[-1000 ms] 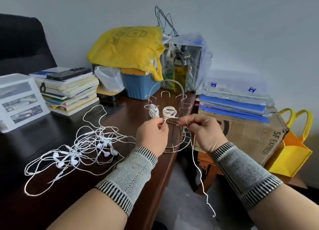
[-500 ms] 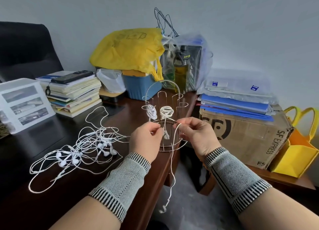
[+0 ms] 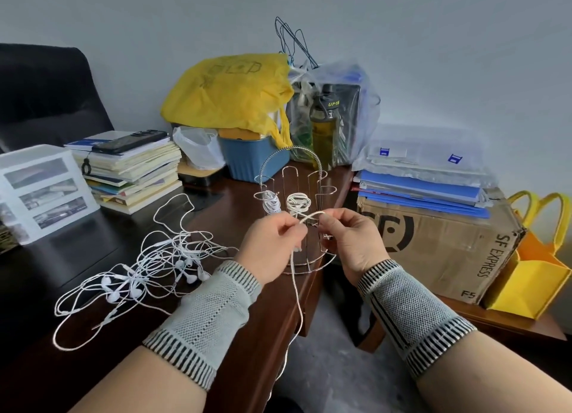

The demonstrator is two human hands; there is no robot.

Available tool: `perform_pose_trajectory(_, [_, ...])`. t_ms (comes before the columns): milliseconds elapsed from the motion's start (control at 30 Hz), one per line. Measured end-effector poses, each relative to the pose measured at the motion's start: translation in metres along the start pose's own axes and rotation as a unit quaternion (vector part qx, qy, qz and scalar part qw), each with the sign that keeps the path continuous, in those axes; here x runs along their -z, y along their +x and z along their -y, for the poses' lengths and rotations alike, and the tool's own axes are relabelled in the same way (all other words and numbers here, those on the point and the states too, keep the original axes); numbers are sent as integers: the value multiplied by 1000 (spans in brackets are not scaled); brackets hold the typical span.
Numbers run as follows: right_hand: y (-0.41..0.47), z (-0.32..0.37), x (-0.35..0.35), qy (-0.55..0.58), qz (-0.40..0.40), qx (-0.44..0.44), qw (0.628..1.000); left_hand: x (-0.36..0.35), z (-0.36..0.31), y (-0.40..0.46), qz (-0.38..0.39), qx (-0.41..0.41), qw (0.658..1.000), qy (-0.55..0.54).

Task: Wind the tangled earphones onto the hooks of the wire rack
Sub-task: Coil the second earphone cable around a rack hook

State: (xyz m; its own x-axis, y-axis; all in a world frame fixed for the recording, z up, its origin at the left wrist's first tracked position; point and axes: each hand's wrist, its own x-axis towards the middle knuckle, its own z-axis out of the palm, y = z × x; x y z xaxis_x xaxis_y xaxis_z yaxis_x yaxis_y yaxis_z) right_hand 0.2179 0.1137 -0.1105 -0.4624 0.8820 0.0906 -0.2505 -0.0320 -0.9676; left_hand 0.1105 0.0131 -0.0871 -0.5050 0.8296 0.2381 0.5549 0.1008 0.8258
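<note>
A chrome wire rack [image 3: 294, 177] stands at the desk's right edge. Two of its hooks carry wound white earphone coils [image 3: 298, 203]. In front of the rack, my left hand [image 3: 272, 251] and my right hand [image 3: 353, 242] both pinch one white earphone cable [image 3: 297, 295]. A short loop of it arches between my fingers, and the rest hangs down past the desk edge. A tangled heap of white earphones [image 3: 145, 267] lies on the dark desk to the left of my left hand.
A stack of books [image 3: 133, 171] with a phone on top and a white drawer unit [image 3: 40, 189] sit at the left. A yellow bag, a blue bin [image 3: 253, 158] and a bottle stand behind the rack. A cardboard box [image 3: 439, 245] with folders is at the right.
My hands have drawn closer together in front of the rack. The cable between them has bent into a short loop, and its hanging end has shifted left.
</note>
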Motion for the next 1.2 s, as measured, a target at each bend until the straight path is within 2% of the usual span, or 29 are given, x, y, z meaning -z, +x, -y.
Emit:
perform_pose_trajectory(167, [3, 9, -14, 76, -40, -41, 995, 12, -10, 21, -140, -3, 989, -45])
perform_pose_trajectory(267, [9, 11, -22, 52, -71, -48, 995, 7, -5, 34, -202, 2, 979, 24])
perform_pose_trajectory(400, [16, 8, -30, -21, -116, -47, 992, 5, 5, 41, -188, 12, 964, 186])
perform_pose_trajectory(467, [18, 9, -33, -48, -123, -42, 990, 3, 12, 44, -175, 28, 962, 208])
perform_pose_trajectory(533, [20, 10, -36, -66, -129, -36, 989, 0, 17, 45, -167, 34, 973, 158])
perform_pose_trajectory(633, [19, 11, -39, -94, -147, -36, 984, -2, 15, 35, -147, 83, 984, -61])
perform_pose_trajectory(733, [18, 11, -41, -99, -161, -24, 982, -3, 11, 20, -124, 132, 944, -276])
perform_pose_trajectory(833, [16, 9, -41, -97, -154, -11, 983, -3, 16, 11, -118, 135, 911, -372])
perform_pose_trajectory(967, [10, -1, -36, -80, -138, 40, 986, -8, 22, 5, -108, 111, 903, -400])
perform_pose_trajectory(1067, [1, -12, -32, -141, -121, 144, 972, -13, 29, 5, -111, 81, 912, -385])
perform_pose_trajectory(1200, [-8, -24, -29, -264, -74, 308, 911, -16, 35, 0, -126, -1, 968, -218])
